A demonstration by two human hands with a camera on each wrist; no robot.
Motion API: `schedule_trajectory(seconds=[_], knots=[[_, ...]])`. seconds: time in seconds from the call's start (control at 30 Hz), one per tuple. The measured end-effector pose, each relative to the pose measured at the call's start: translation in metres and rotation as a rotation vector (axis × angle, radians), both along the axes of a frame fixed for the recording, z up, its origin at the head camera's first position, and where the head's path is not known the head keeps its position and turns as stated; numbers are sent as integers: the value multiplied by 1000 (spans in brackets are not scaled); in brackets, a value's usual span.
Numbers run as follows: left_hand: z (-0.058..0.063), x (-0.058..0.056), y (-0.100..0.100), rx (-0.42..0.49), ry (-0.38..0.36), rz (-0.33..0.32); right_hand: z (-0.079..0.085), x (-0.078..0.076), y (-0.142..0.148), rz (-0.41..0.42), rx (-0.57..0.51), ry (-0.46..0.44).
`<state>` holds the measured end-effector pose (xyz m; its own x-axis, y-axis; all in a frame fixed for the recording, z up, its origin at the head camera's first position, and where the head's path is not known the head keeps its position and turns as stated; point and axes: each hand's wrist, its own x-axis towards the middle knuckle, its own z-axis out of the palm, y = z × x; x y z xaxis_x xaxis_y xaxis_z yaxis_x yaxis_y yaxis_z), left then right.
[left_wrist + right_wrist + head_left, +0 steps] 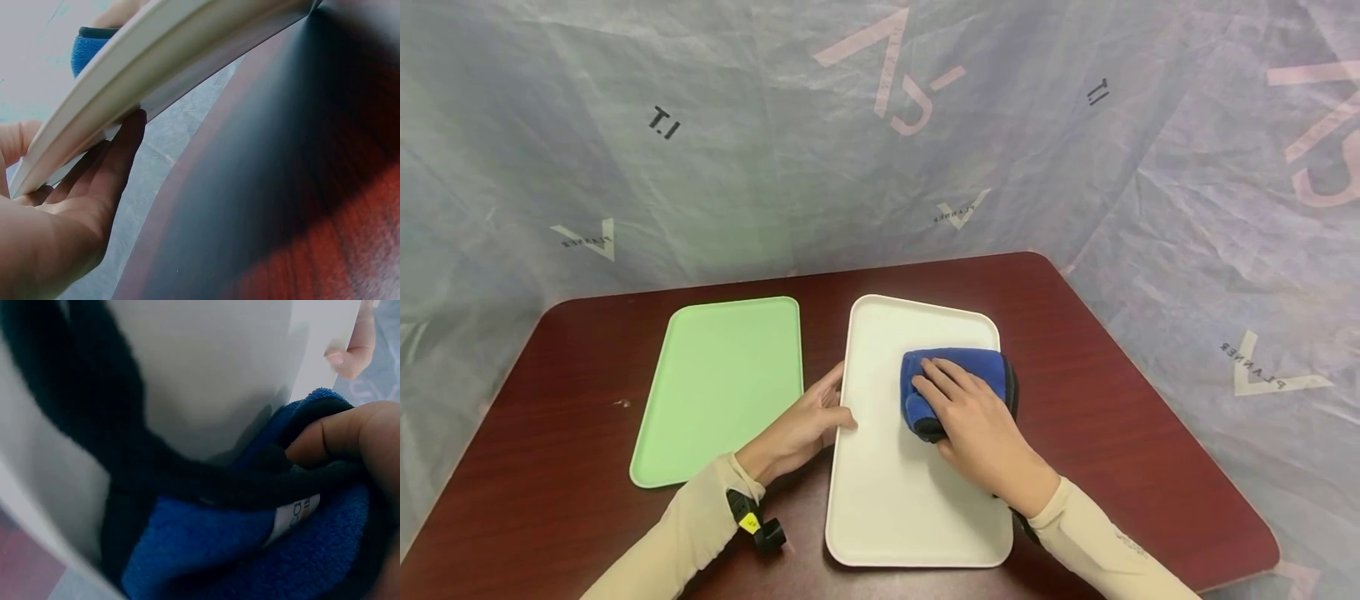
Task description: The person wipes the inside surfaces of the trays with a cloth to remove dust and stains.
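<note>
White rectangular plastic-looking tray w/ rounded corners (917,517) is located at ctr. to lower ctr. of head view, long side running top to bottom. Tray's L edge is pinched by L hand (808,425): thumb is placed over rim, fingers are extended underneath. In L wrist view, a gap is seen betw. tray underside and dark red wood-grain table (350,237); tray is thus held tilted, L edge raised.

Folded blue fleecy cloth w/ black edging (981,364) is held by R hand (977,429) against tray face, R of frame ctr.; fingers are laid over cloth, thumb is tucked into fold (R wrist view). White printed label (292,519) is seen on cloth, lower ctr. of same view.

Light green rectangular tray (726,375) is positioned flat on table, L of ctr., apart from white one. Grey printed sheeting (752,183) is hung behind, upper frame. Black wrist-worn device w/ yellow label (748,518) is worn at L cuff, lower L of ctr.
</note>
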<state>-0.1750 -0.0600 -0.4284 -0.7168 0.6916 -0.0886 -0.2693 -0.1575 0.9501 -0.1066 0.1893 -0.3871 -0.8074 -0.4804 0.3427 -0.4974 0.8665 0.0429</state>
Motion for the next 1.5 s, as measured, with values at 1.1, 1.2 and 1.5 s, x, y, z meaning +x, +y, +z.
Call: schedule_trajectory(seconds=[1.1, 1.2, 1.5], knots=[[7, 3, -2, -44, 28, 18, -11, 24, 52, -90, -107, -77], [7, 3, -2, -39, 28, 19, -13, 24, 52, -86, -113, -74], [6, 2, -1, -28, 17, 8, -12, 20, 47, -72, -125, -56]])
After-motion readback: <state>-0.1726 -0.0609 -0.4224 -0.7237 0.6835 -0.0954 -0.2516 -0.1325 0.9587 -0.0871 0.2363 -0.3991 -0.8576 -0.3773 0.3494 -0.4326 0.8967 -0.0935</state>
